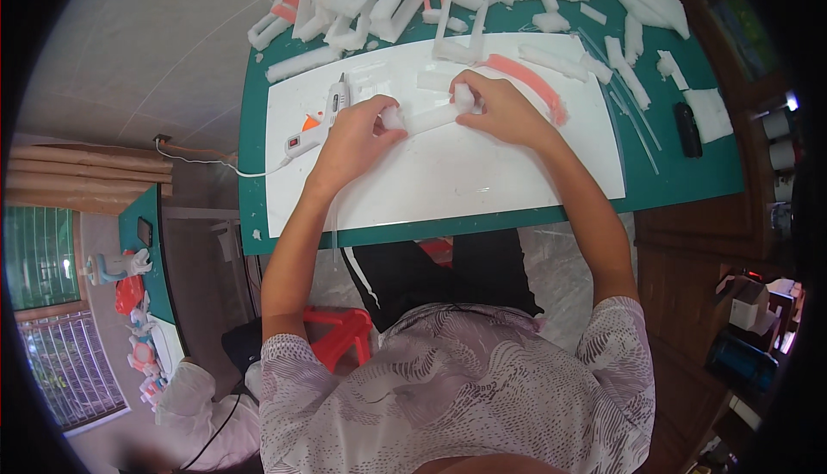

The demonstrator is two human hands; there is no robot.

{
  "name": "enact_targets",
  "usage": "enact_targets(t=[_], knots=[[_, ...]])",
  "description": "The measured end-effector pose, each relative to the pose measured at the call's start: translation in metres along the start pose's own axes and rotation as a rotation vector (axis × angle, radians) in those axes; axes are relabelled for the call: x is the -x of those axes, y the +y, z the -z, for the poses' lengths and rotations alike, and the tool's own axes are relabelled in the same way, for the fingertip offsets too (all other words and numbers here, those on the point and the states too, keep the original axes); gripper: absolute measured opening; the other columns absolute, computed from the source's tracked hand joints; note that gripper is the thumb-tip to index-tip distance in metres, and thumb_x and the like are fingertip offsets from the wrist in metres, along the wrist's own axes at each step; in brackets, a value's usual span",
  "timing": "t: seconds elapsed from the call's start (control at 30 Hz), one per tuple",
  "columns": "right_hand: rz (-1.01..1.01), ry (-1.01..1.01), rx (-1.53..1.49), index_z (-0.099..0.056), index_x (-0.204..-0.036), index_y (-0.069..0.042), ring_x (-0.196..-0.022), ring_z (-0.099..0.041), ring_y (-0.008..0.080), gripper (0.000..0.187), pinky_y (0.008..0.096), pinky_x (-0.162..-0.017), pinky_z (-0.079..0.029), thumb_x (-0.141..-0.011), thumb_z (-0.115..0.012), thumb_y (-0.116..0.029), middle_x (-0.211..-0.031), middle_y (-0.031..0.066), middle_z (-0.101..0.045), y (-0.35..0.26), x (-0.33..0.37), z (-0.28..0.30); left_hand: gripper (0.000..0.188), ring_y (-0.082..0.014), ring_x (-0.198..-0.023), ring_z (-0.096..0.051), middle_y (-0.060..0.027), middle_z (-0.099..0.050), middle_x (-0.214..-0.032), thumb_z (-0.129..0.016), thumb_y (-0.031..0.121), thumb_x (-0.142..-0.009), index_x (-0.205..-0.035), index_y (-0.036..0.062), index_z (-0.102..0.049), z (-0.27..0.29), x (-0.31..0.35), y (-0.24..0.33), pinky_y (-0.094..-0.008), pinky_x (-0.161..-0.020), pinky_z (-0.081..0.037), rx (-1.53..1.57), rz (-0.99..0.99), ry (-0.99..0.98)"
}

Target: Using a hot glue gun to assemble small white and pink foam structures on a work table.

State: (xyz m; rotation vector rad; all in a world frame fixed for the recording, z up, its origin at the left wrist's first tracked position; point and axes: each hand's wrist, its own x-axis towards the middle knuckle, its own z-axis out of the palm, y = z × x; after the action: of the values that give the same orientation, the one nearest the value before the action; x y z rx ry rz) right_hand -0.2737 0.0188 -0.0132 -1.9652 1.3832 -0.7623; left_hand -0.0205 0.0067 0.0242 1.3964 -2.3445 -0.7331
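A white foam strip [431, 119] lies across the white board [448, 177], with short foam blocks standing at its two ends. The left end block is pinched between the thumb and fingers of my left hand [360, 140]. At the other end my right hand [504, 112] grips the right block [464, 97] the same way. Just left of my left hand rests a white hot glue gun [337, 99] with an orange trigger, its cable running off to the left. Behind my right hand a pink foam strip [532, 82] curves over the board.
White foam frames [401, 5] are heaped along the back of the green table mat [689, 177]. Foam scraps, clear glue sticks [635, 121] and a black object [687, 130] lie at the right. A red stool [340, 336] stands below; another person [202, 414] is at lower left.
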Motion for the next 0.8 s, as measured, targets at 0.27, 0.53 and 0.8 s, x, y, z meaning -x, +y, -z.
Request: enact_targets(t=[0.27, 0.53, 0.8], knots=[[-0.056, -0.048, 0.035, -0.060, -0.102, -0.009, -0.076, -0.061, 0.0205, 0.034, 0.0302, -0.068, -0.047, -0.074, -0.078, -0.013, -0.084, 0.0103, -0.060, -0.006, 0.000, 0.003, 0.042, -0.0195, -0.078, -0.067, -0.0148, -0.068, -0.093, -0.079, 0.016, -0.079, -0.114, -0.0009, -0.063, -0.001, 0.001, 0.002, -0.0280, -0.074, -0.053, 0.018, 0.023, -0.017], [0.048, 0.012, 0.055, -0.063, -0.104, -0.002, -0.076, -0.062, 0.0224, 0.041, 0.0315, -0.071, -0.049, -0.069, -0.081, -0.010, -0.085, 0.0123, -0.063, -0.001, -0.004, 0.003, 0.041, -0.0203, -0.077, -0.067, -0.0151, -0.068, -0.093, -0.078, 0.015, -0.079, -0.113, -0.0005, -0.063, 0.000, -0.002, -0.004, -0.0285, -0.073, -0.053, 0.001, -0.048, -0.002], [0.041, 0.005, 0.016, -0.060, -0.094, 0.000, -0.074, -0.060, 0.0270, 0.036, 0.0342, -0.069, -0.048, -0.065, -0.081, -0.008, -0.081, 0.0152, -0.061, 0.000, 0.001, 0.001, 0.041, -0.0199, -0.074, -0.063, -0.0135, -0.066, -0.097, -0.078, 0.011, -0.077, -0.112, -0.0002, -0.062, 0.000, -0.002, -0.013, -0.0302, -0.070, -0.052, 0.066, -0.162, 0.013]])
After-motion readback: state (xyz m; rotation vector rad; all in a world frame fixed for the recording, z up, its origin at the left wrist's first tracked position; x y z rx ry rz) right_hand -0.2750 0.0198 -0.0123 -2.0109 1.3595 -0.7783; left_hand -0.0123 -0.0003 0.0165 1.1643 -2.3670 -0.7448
